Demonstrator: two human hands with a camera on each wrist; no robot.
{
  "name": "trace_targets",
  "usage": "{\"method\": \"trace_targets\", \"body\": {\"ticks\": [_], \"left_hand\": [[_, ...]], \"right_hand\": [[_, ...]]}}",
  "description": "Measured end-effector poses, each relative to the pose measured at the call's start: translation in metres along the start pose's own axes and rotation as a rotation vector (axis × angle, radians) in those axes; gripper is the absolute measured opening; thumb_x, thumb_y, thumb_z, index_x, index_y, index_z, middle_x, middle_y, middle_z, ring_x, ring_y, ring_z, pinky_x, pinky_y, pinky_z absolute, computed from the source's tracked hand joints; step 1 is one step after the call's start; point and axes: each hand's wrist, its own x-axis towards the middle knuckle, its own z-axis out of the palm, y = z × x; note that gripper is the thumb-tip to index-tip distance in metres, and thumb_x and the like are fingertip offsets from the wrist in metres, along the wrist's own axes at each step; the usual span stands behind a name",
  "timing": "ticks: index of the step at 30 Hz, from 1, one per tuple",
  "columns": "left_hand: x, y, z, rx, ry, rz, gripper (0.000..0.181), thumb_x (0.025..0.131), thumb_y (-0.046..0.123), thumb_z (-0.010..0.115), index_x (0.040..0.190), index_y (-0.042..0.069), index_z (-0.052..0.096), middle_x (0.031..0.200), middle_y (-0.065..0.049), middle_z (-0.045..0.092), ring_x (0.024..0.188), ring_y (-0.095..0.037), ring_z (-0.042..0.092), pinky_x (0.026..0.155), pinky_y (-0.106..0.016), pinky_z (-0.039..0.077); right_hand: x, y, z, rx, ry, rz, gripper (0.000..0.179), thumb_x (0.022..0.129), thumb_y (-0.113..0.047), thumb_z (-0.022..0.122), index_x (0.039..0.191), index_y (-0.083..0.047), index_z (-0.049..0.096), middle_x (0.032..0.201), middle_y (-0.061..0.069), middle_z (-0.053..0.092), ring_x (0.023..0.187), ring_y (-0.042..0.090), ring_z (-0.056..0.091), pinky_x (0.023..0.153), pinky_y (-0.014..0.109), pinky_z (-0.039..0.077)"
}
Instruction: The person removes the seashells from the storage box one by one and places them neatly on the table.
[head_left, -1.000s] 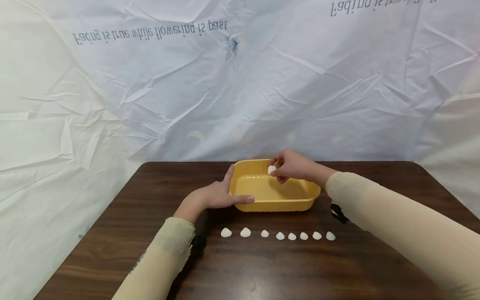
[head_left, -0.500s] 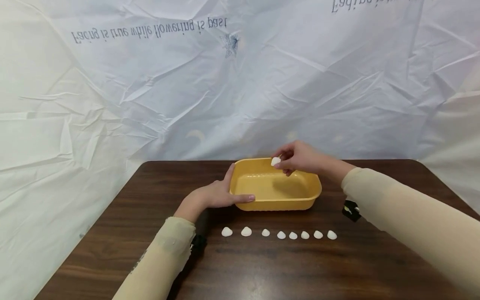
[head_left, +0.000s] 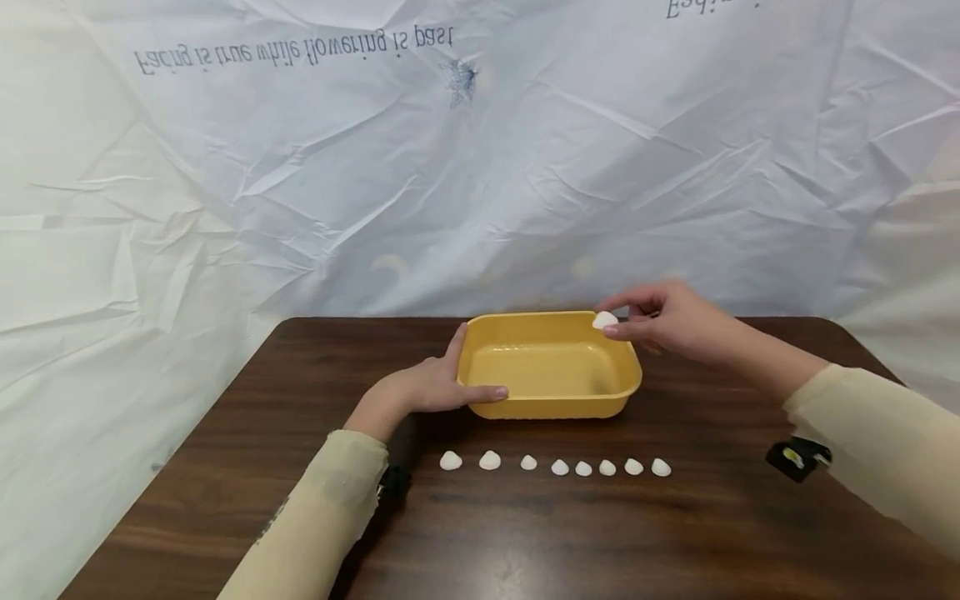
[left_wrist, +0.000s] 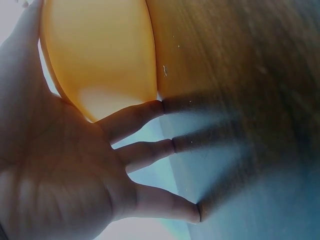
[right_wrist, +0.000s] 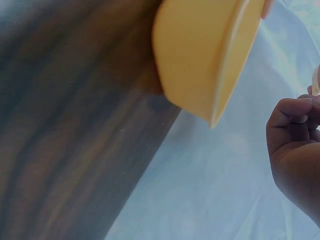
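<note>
My right hand point(head_left: 678, 321) pinches a white seashell point(head_left: 604, 320) between thumb and fingertips, above the far right corner of a yellow plastic basin point(head_left: 555, 408). In the right wrist view its curled fingers show at the right edge, with the shell partly cut off. My left hand point(head_left: 431, 385) rests against the basin's left end, its thumb along the near rim. The left wrist view shows several fingers of that hand point(left_wrist: 65, 165) spread and straight, their tips on the table beside the yellow wall. In the head view, the visible basin floor holds no shells.
A row of several white seashells point(head_left: 558, 467) lies on the dark wooden table point(head_left: 570, 533), nearer than the basin. Behind the table's far edge hangs a wrinkled pale cloth point(head_left: 480, 183) with printed lettering. A dark band point(head_left: 798, 457) is at the right wrist.
My right hand has moved to the right and slightly up with the shell, from over the basin's middle to its far right corner. The left hand and the row stay in place.
</note>
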Motion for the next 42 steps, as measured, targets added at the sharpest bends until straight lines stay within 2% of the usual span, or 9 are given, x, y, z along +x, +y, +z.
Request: {"method": "trace_targets", "body": {"ticks": [3,8,12,17,20,23,29,33,42], "left_hand": [[0.000,-0.001,0.000,-0.006,-0.002,0.003,0.138,0.080,0.087,0.067,0.170,0.027,-0.019,0.147,-0.025,0.061,0.135,-0.031,0.062,0.114,-0.048,0.048],[0.001,0.000,0.001,-0.006,-0.006,0.008,0.139,0.079,0.088,0.067,0.170,0.028,-0.019,0.143,-0.024,0.063,0.132,-0.030,0.063,0.113,-0.047,0.048],[0.003,0.001,-0.001,-0.003,-0.011,0.016,0.140,0.079,0.090,0.066,0.170,0.028,-0.021,0.144,-0.022,0.063,0.131,-0.028,0.063,0.112,-0.047,0.049],[0.003,0.000,-0.004,0.000,-0.017,0.020,0.139,0.080,0.089,0.065,0.169,0.028,-0.023,0.147,-0.025,0.061,0.134,-0.031,0.062,0.113,-0.048,0.048],[0.002,-0.001,-0.004,-0.001,-0.015,0.017,0.139,0.079,0.089,0.065,0.169,0.028,-0.023,0.148,-0.025,0.060,0.136,-0.032,0.061,0.114,-0.048,0.048],[0.002,-0.003,-0.004,-0.002,-0.013,0.016,0.140,0.079,0.090,0.065,0.169,0.028,-0.023,0.144,-0.024,0.063,0.134,-0.031,0.063,0.113,-0.048,0.048],[0.000,-0.003,-0.004,0.007,-0.010,0.015,0.139,0.080,0.090,0.065,0.169,0.028,-0.022,0.142,-0.025,0.064,0.133,-0.032,0.063,0.112,-0.048,0.049],[0.001,-0.003,-0.003,0.005,-0.010,0.015,0.139,0.079,0.090,0.065,0.169,0.029,-0.023,0.141,-0.024,0.064,0.132,-0.031,0.063,0.111,-0.048,0.049],[0.002,-0.001,-0.001,0.008,-0.006,0.021,0.139,0.080,0.089,0.064,0.169,0.027,-0.021,0.145,-0.025,0.062,0.133,-0.031,0.063,0.112,-0.049,0.049]], "right_hand": [[-0.022,0.011,0.000,-0.036,0.020,0.009,0.040,0.097,-0.040,0.079,0.132,-0.020,0.075,0.062,-0.003,0.041,0.052,0.016,0.041,0.054,0.035,0.042],[-0.066,0.034,0.006,-0.063,0.051,0.077,0.042,0.097,-0.041,0.079,0.133,-0.020,0.075,0.064,-0.006,0.040,0.054,0.009,0.040,0.051,0.032,0.041],[-0.094,0.060,0.018,-0.019,0.000,0.126,0.043,0.096,-0.034,0.081,0.134,-0.013,0.075,0.066,-0.009,0.042,0.057,0.005,0.040,0.051,0.029,0.040],[-0.117,0.090,0.035,0.095,-0.102,0.208,0.046,0.096,-0.029,0.080,0.135,-0.006,0.073,0.062,-0.010,0.040,0.050,0.005,0.037,0.047,0.027,0.039],[-0.123,0.100,0.041,0.129,-0.112,0.255,0.048,0.097,-0.029,0.080,0.137,-0.005,0.071,0.061,-0.009,0.036,0.048,0.005,0.032,0.046,0.026,0.037],[-0.125,0.103,0.046,0.125,-0.081,0.265,0.049,0.095,-0.029,0.082,0.137,-0.006,0.072,0.060,-0.011,0.034,0.048,0.005,0.031,0.045,0.025,0.035],[-0.125,0.101,0.052,0.020,-0.036,0.225,0.046,0.092,-0.034,0.084,0.131,-0.012,0.077,0.061,-0.011,0.039,0.054,0.002,0.035,0.050,0.026,0.035],[-0.126,0.099,0.054,-0.058,-0.017,0.230,0.044,0.090,-0.037,0.085,0.129,-0.018,0.079,0.062,-0.009,0.038,0.059,0.003,0.034,0.054,0.027,0.032],[-0.128,0.098,0.055,-0.090,-0.012,0.222,0.044,0.090,-0.039,0.085,0.129,-0.019,0.079,0.063,-0.010,0.034,0.057,0.003,0.030,0.054,0.026,0.031]]}}
